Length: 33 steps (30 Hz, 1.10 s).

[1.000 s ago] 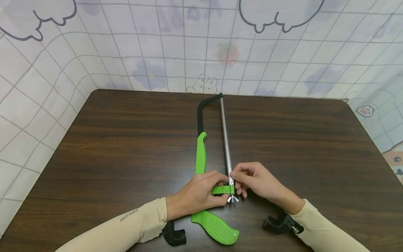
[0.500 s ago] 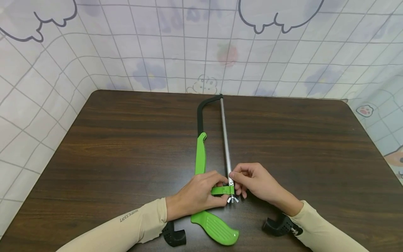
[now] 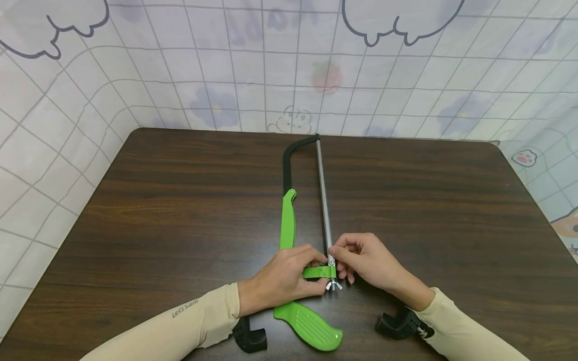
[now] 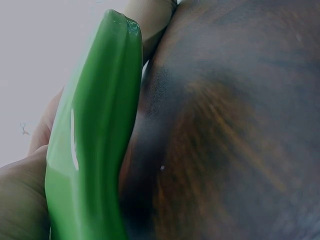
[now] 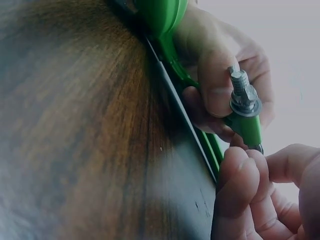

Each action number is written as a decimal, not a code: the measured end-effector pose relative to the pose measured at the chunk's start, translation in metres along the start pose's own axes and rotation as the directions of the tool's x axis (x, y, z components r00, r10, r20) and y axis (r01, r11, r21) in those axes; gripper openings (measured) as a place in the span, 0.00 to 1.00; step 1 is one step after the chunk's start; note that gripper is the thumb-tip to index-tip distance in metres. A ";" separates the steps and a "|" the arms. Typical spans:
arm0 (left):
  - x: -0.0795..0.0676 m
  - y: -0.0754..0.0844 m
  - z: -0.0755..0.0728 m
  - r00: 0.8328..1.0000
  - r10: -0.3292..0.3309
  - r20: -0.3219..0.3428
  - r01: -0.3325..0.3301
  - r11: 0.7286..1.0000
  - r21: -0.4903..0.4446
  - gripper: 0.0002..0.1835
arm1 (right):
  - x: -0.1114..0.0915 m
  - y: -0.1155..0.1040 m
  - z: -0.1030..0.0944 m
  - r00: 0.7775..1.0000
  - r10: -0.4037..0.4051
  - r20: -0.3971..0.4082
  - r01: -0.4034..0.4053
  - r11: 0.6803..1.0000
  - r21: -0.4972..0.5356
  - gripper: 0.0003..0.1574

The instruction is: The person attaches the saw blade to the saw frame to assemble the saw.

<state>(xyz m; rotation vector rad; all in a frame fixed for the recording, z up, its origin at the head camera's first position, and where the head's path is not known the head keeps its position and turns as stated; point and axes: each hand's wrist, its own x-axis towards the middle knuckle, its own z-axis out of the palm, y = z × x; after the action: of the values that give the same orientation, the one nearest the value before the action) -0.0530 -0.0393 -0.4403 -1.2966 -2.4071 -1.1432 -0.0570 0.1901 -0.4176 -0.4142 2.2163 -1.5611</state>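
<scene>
A hacksaw [image 3: 287, 220] with a green handle and a black front frame lies on the brown table, its far tip near the back edge. Its thin silver blade [image 3: 323, 195] runs along the right side down to a green bracket [image 3: 319, 272] that ends in a wing nut [image 3: 333, 285]. My left hand [image 3: 284, 276] reaches over the green frame and holds it around the bracket. With thumb and fingers, my right hand [image 3: 372, 260] pinches the blade's near end, just above the bracket. The right wrist view shows the wing nut [image 5: 241, 90] close up, beside the left thumb.
Dark wood tabletop [image 3: 180, 200] surrounds the saw. Behind it hangs a white gridded cloth [image 3: 226, 65] with cartoon prints. Black wrist mounts [image 3: 250, 337] sit under both sleeves near the front.
</scene>
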 end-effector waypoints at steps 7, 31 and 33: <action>0.001 0.000 -0.001 1.000 -0.003 0.007 0.003 1.000 -0.002 0.13 | 0.000 -0.001 0.001 1.000 0.022 -0.015 -0.022 1.000 -0.017 0.16; -0.001 0.000 -0.001 1.000 -0.006 0.000 0.006 1.000 -0.012 0.14 | -0.022 -0.008 -0.012 0.950 -0.070 0.305 0.070 0.997 0.013 0.17; 0.000 0.000 -0.001 1.000 -0.005 0.000 0.005 1.000 -0.010 0.13 | -0.022 -0.009 -0.013 0.942 -0.085 0.323 0.082 0.996 0.025 0.15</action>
<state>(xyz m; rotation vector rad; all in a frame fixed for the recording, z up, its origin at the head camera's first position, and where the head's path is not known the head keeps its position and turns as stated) -0.0532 -0.0402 -0.4393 -1.2941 -2.4086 -1.1580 -0.0441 0.2083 -0.4021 -0.7157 1.9583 -1.4267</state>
